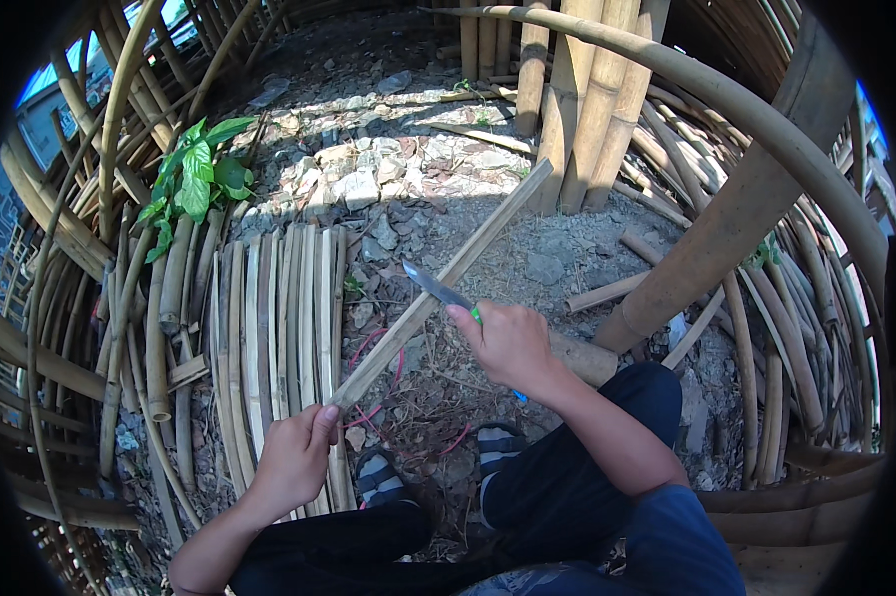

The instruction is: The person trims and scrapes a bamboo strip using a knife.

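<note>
My left hand (297, 455) is closed round the lower end of a long split bamboo strip (398, 336), which slants up and away to the right. In my right hand (508, 343) is a knife (434, 286) with a green handle, mostly hidden by the fingers. Its blade crosses the strip near the middle and points up to the left; whether the edge touches the strip I cannot tell. Beside my left hand, several bamboo strips (287, 318) lie side by side on the ground.
Thick bamboo poles (587, 109) stand upright ahead, and a leaning pole (726, 228) rises on the right. A cut bamboo piece (579, 358) lies by my right knee. A leafy green plant (196, 174) grows at the left. Pink string (400, 368) lies on the stony ground near my sandals.
</note>
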Available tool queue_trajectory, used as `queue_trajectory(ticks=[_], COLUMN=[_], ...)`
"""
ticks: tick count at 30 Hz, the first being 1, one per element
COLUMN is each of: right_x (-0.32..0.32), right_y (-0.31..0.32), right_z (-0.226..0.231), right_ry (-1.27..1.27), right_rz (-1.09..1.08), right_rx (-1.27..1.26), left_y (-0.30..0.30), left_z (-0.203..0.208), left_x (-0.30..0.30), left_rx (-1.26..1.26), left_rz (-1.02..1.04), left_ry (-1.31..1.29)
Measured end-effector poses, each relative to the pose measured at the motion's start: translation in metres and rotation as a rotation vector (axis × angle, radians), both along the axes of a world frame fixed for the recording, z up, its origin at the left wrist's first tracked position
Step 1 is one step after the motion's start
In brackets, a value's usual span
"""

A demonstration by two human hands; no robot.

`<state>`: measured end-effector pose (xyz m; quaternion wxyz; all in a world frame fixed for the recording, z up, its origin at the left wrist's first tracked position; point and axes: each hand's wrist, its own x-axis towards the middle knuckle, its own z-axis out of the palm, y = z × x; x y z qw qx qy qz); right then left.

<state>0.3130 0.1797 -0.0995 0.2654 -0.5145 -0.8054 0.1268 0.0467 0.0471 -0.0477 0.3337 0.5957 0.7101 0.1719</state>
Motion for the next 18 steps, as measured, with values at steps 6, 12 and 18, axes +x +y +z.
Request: queue_trajectory(ticks=[6, 12, 18], right_x=[-0.018, -0.015, 0.005], right_y=[-0.025, -0.017, 0.008], right_z=[-0.007, -0.005, -0.004], right_ry=[0.075, 0.087, 0.033], right_rz=[0.044, 0.124, -0.034], right_rx=[-0.034, -0.026, 0.041], left_y=[0.000, -0.003, -0.007], left_z=[-0.010, -0.002, 0.000], left_x=[-0.008, -0.005, -0.005], left_rx=[-0.001, -0.001, 0.025], left_rz=[0.003, 0.032, 0.023], left_ry=[-0.014, -0.019, -0.003])
